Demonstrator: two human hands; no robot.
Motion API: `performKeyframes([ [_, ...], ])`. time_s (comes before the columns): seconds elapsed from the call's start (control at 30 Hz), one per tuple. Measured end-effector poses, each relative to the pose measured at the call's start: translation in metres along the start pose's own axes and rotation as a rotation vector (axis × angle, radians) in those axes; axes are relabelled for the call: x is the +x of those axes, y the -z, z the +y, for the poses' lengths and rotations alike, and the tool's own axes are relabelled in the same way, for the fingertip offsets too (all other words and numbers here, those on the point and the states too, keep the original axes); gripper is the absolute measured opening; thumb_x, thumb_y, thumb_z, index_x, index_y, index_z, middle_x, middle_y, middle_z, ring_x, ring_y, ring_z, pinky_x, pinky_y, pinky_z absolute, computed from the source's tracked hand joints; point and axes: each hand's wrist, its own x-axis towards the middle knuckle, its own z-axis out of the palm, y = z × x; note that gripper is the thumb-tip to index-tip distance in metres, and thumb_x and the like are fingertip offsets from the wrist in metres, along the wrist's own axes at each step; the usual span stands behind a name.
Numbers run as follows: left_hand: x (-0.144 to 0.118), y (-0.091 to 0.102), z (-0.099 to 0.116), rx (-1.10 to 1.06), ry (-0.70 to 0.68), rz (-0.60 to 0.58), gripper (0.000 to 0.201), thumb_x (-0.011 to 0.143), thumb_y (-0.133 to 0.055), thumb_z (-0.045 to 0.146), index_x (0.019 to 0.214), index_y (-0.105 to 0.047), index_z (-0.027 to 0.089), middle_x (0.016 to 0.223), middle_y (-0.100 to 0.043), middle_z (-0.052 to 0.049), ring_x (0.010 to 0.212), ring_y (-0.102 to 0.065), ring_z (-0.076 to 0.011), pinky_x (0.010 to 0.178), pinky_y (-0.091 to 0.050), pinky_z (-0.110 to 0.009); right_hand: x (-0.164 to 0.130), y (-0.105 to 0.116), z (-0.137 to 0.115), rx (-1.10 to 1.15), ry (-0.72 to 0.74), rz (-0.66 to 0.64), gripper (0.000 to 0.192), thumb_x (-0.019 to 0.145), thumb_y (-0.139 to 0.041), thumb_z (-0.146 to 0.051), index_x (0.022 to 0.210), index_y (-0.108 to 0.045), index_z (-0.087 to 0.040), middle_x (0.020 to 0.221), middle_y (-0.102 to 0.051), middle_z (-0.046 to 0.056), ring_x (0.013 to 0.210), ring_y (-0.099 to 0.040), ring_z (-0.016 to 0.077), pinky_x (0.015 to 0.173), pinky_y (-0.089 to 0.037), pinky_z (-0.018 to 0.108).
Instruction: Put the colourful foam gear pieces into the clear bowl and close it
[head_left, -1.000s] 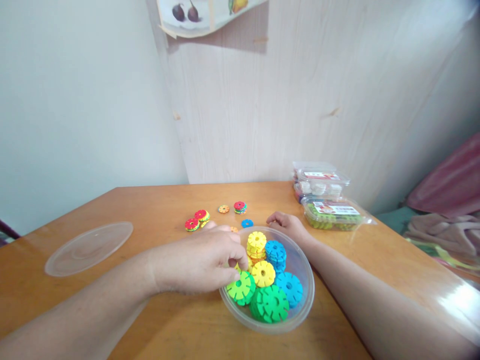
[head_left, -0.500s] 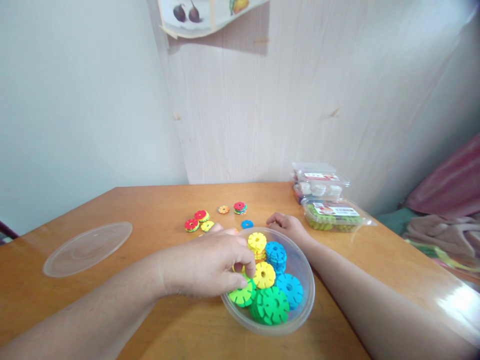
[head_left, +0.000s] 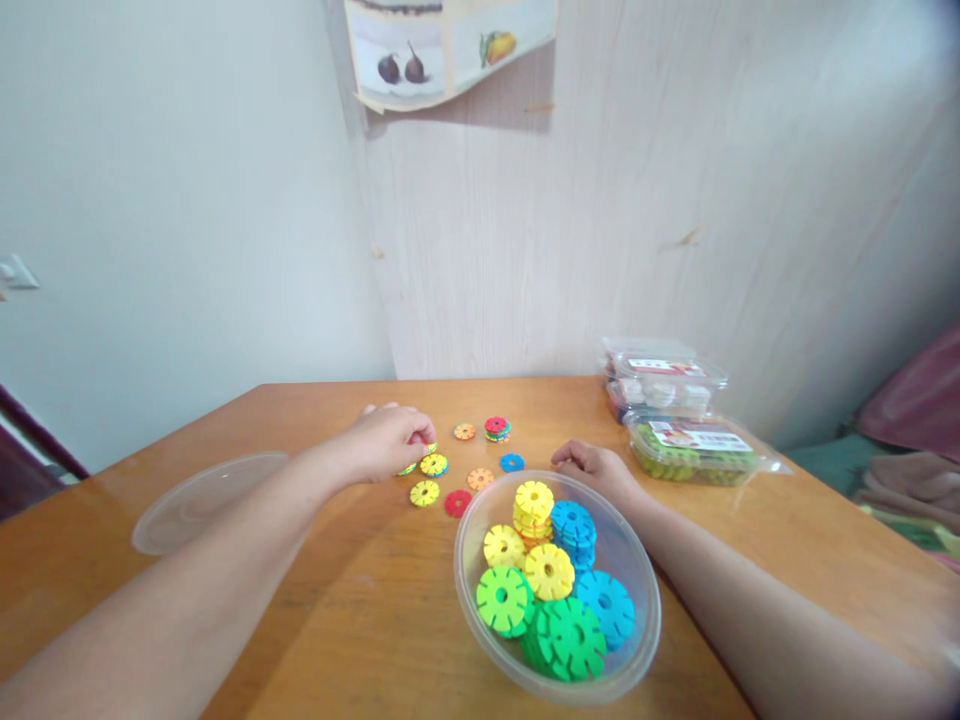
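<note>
The left hand bends over a small group of discs on the desk; whether its fingers pinch one, I cannot tell. The right hand rests beside the bowl, fingers curled, their grip hidden. Yellow, blue and green discs stand piled inside the bowl. Between the hands lie a red disc, a blue disc and a red-topped stack. A clear lid lies partly behind the left forearm.
</note>
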Motion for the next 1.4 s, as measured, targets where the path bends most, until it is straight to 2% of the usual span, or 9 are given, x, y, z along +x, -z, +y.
performKeyframes([
  [0.17, -0.005, -0.017, -0.009, -0.275, 0.076, 0.108, 0.018, 0.068, -0.066, 0.036, 0.079, -0.072, 0.022, 0.077, -0.070, -0.003, 0.070, -0.059, -0.0188, 0.065, -0.039, -0.027, 0.000, 0.000, 0.000, 0.002, -0.002, -0.002, 0.022, 0.080, -0.051, -0.030, 0.089, -0.069, -0.021, 0.073, -0.069, 0.002, 0.067, -0.061, 0.0170, 0.059, -0.041, 0.025],
  [0.37, -0.014, -0.039, -0.024, -0.722, 0.343, 0.649, 0.032, 0.071, -0.065, 0.050, 0.070, -0.064, 0.017, 0.066, -0.061, 0.000, 0.066, -0.053, -0.0144, 0.063, -0.039, -0.025, 0.000, 0.002, 0.001, 0.008, -0.010, 0.009, 0.022, 0.080, -0.051, -0.030, 0.090, -0.069, -0.020, 0.069, -0.066, 0.000, 0.065, -0.060, 0.0166, 0.059, -0.041, 0.025],
  [0.57, -0.015, -0.052, -0.047, -0.902, 0.525, 0.917, 0.036, 0.071, -0.062, 0.052, 0.062, -0.058, 0.018, 0.060, -0.058, -0.001, 0.059, -0.050, -0.0134, 0.057, -0.039, -0.025, -0.004, 0.001, 0.000, 0.110, -0.069, 0.016, 0.022, 0.079, -0.053, -0.032, 0.092, -0.066, -0.020, 0.063, -0.060, -0.002, 0.061, -0.056, 0.0159, 0.056, -0.041, 0.026],
  [0.8, -0.011, -0.050, -0.044, -0.953, 0.522, 0.954, 0.038, 0.073, -0.057, 0.054, 0.055, -0.049, 0.020, 0.053, -0.052, 0.000, 0.052, -0.047, -0.0129, 0.052, -0.038, -0.025, -0.009, 0.026, -0.020, 0.340, -0.241, 0.172, 0.030, 0.079, -0.054, -0.037, 0.100, -0.063, -0.017, 0.067, -0.060, -0.001, 0.052, -0.049, 0.0123, 0.048, -0.037, 0.025],
  [0.87, -0.010, -0.048, -0.045, -0.988, 0.502, 0.958, 0.037, 0.072, -0.058, 0.052, 0.055, -0.050, 0.020, 0.053, -0.052, 0.000, 0.052, -0.047, -0.0124, 0.052, -0.038, -0.025, -0.005, 0.041, -0.038, 0.291, -0.210, 0.195, 0.028, 0.080, -0.056, -0.038, 0.096, -0.064, -0.017, 0.069, -0.061, 0.001, 0.054, -0.049, 0.0120, 0.049, -0.037, 0.025],
  [1.0, -0.009, -0.048, -0.050, -1.035, 0.503, 0.958, 0.035, 0.072, -0.058, 0.049, 0.055, -0.050, 0.020, 0.055, -0.051, 0.001, 0.053, -0.046, -0.0117, 0.053, -0.038, -0.025, 0.013, 0.055, -0.097, 0.130, -0.048, 0.045, 0.020, 0.078, -0.059, -0.035, 0.086, -0.067, -0.018, 0.072, -0.063, 0.002, 0.059, -0.051, 0.0124, 0.052, -0.038, 0.024],
  [1.1, -0.010, -0.049, -0.053, -1.054, 0.538, 0.955, 0.034, 0.072, -0.059, 0.046, 0.054, -0.049, 0.020, 0.053, -0.049, 0.003, 0.052, -0.044, -0.0113, 0.053, -0.036, -0.025, 0.033, 0.038, -0.143, -0.023, 0.067, -0.140, 0.014, 0.076, -0.059, -0.030, 0.079, -0.068, -0.019, 0.066, -0.062, 0.000, 0.058, -0.052, 0.0125, 0.051, -0.036, 0.023],
  [1.2, -0.010, -0.051, -0.056, -1.085, 0.578, 0.955, 0.033, 0.071, -0.060, 0.044, 0.052, -0.048, 0.020, 0.049, -0.045, 0.004, 0.050, -0.041, -0.0110, 0.051, -0.033, -0.025, 0.053, 0.003, -0.173, -0.202, 0.136, -0.310, 0.011, 0.072, -0.063, -0.024, 0.079, -0.070, -0.019, 0.070, -0.068, 0.000, 0.063, -0.058, 0.0138, 0.054, -0.039, 0.023],
  [1.4, -0.005, -0.061, -0.069, -1.094, 0.643, 0.903, 0.034, 0.072, -0.059, 0.043, 0.050, -0.046, 0.021, 0.044, -0.039, 0.005, 0.044, -0.036, -0.0107, 0.048, -0.030, -0.025, 0.081, -0.055, -0.190, -0.606, 0.211, -0.494, 0.019, 0.071, -0.072, -0.035, 0.083, -0.075, -0.020, 0.083, -0.074, 0.007, 0.076, -0.066, 0.0214, 0.060, -0.042, 0.027],
])
